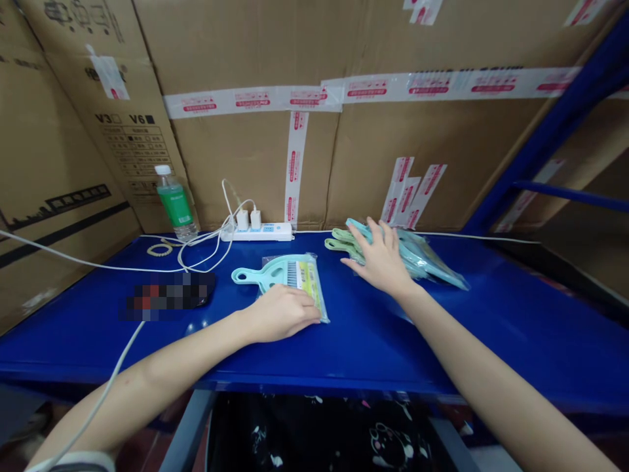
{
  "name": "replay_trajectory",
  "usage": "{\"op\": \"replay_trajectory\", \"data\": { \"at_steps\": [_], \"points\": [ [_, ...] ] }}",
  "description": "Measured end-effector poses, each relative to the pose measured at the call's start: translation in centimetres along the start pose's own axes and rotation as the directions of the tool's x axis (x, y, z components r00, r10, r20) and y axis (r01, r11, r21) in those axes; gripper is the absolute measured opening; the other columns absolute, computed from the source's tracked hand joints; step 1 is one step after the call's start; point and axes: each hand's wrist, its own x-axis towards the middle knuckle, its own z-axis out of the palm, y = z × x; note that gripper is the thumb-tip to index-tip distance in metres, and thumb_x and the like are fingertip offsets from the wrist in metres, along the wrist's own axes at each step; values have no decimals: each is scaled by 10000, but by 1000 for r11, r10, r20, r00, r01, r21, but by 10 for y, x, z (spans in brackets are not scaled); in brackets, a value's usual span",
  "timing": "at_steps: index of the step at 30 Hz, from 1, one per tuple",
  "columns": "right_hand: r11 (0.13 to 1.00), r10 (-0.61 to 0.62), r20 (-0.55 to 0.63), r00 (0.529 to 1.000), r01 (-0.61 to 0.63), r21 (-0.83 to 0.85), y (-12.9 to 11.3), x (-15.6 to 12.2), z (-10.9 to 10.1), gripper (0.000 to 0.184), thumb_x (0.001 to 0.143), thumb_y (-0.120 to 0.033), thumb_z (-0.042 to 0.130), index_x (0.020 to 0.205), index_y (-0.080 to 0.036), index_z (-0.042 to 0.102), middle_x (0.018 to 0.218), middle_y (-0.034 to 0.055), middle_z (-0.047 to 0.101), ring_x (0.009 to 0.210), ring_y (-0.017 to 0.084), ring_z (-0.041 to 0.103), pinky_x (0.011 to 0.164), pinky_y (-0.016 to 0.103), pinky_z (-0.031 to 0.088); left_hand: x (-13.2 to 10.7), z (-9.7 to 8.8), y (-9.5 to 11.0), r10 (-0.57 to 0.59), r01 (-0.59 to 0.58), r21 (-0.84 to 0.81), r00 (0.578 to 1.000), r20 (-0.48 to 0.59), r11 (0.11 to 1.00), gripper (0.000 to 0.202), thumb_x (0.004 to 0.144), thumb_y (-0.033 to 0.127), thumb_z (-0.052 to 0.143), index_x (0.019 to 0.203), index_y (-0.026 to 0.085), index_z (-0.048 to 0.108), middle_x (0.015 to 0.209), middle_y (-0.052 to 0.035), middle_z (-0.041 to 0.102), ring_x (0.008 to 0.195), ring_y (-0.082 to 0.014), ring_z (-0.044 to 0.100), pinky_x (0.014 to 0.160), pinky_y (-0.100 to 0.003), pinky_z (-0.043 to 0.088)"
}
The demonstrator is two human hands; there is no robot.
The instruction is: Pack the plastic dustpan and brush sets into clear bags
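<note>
Dark printed cloth at the bottom, short of the blue table. White cord low at left, across the left forearm and up to a black object, partly masked; some risk of snagging and dragging it with a careless elbow. Left hand on the near right corner of a wrapped dustpan and brush, flat on the table, handle leftward. Fingers curled, tips at the wrapper's edge; gripping or only pressing, cannot tell. Possible skid if pressed unevenly, wrapper looking slick. Farther out, right hand over the handle end of a pile of wrapped dustpans, fingers spread wide, nothing clasped, contact unclear. Likely trouble: catching two at once, or fanning out the askew pile, plastic sliding on plastic. Behind, white power strip and bottle against cardboard.
</note>
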Motion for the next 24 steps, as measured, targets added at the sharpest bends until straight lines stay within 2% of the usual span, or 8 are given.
{"op": "replay_trajectory", "data": {
  "at_steps": [4, 6, 8, 10, 14, 17, 21, 24],
  "points": [
    [954, -275, 70, 959, 262, 146, -26, 12, -21, 396, 909, -274, 432, 1284, -203, 537, 1206, 133, 560, 1149, 304, 443, 953, 486, 362, 1, 0, 0, 18, -20, 63, 1000, 24, 998, 141, 902, 141, 498, 839, 166, 622, 768, 1, 668, 696, -128, 629, 538, -229, 418],
    [872, -464, 180, 867, 410, 268, -39, 19, -28, 335, 898, -199, 445, 1192, -199, 604, 1017, 105, 631, 1001, 256, 526, 880, 412, 416, 0, 0, 0, 42, -44, 96, 999, 28, 994, 143, 897, 104, 484, 898, 167, 612, 793, -2, 657, 699, -127, 626, 550, -229, 432],
    [823, -544, 265, 796, 444, 355, -51, 25, -31, 275, 874, -155, 482, 1088, -193, 651, 922, 88, 649, 901, 234, 562, 800, 361, 432, -1, -1, 0, 83, -84, 132, 996, 16, 988, 157, 903, 94, 465, 945, 161, 601, 792, -5, 641, 679, -126, 617, 552, -232, 441],
    [825, -518, 306, 799, 372, 426, -61, 27, -32, 208, 877, -163, 498, 1003, -191, 661, 900, 75, 659, 837, 213, 582, 727, 318, 421, 0, 0, 2, 124, -119, 184, 992, -18, 976, 170, 920, 104, 434, 938, 152, 596, 762, -5, 621, 637, -120, 598, 525, -233, 435],
    [847, -285, 400, 871, 34, 530, -70, 21, -26, 137, 902, -262, 493, 918, -191, 610, 693, 4, 625, 638, 164, 565, 566, 257, 339, 2, 2, 9, 194, -148, 302, 973, -127, 942, 246, 931, 95, 392, 811, 145, 601, 679, 2, 578, 586, -111, 563, 491, -236, 431],
    [809, -164, 477, 864, -158, 566, -71, 13, -19, 120, 874, -309, 529, 884, -190, 544, 588, -38, 557, 556, 151, 529, 514, 245, 296, 4, 5, 13, 217, -147, 363, 963, -162, 920, 230, 904, 69, 422, 794, 142, 611, 668, 5, 580, 587, -113, 565, 512, -235, 465],
    [739, -138, 498, 856, -246, 627, -72, 7, -15, 144, 824, -286, 566, 883, -204, 464, 575, -63, 523, 540, 149, 519, 530, 251, 324, 5, 9, 15, 253, -175, 385, 954, -159, 906, 227, 902, 77, 433, 800, 141, 625, 760, -27, 643, 687, -120, 613, 621, -226, 521],
    [714, -117, 488, 865, -269, 647, -76, 6, -16, 168, 825, -322, 544, 881, -218, 425, 564, -70, 509, 543, 161, 524, 530, 262, 326, 6, 9, 16, 302, -203, 370, 925, -231, 907, 206, 886, 73, 464, 788, 125, 637, 806, -43, 667, 749, -135, 634, 669, -231, 536]
  ]
}}
